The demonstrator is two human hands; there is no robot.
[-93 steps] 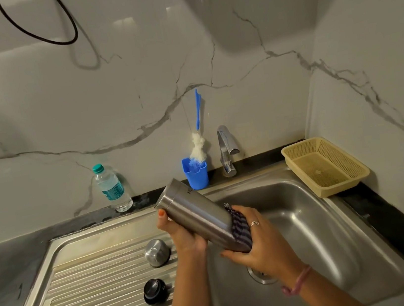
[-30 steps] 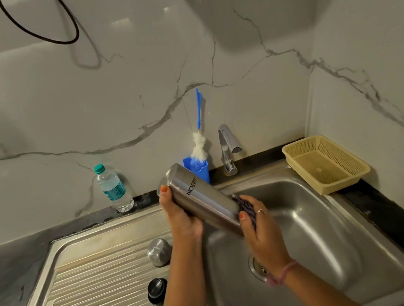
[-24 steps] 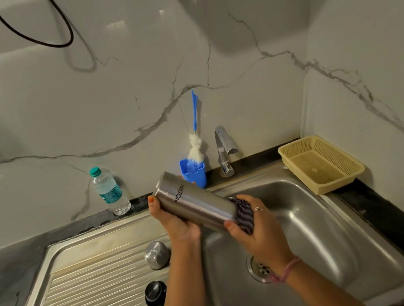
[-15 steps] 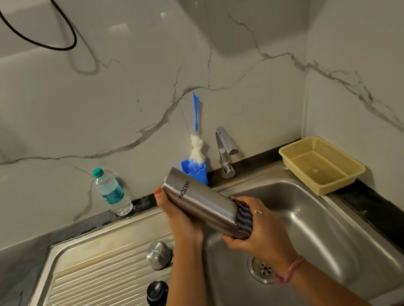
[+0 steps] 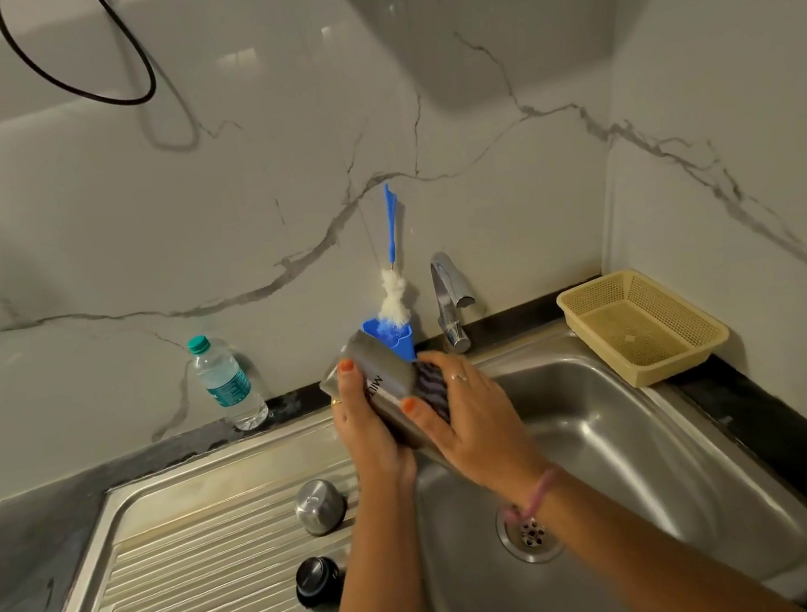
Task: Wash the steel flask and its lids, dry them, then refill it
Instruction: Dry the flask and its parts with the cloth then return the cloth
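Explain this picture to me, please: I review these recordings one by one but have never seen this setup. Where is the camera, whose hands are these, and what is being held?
There is no machine here. A person wears one wide-angle camera on the head, looking forward and down, so the two arms coming in from the bottom are the wearer's own. The left hand grips the steel flask, held tilted over the sink basin. The right hand wraps a dark striped cloth around the flask's body. On the ribbed draining board lie the two lids: a steel lid and, nearer the camera, a black lid. Behind the sink stand a plastic water bottle, a blue cup holding a bottle brush, and the tap. A yellow basket sits on the counter to the right.
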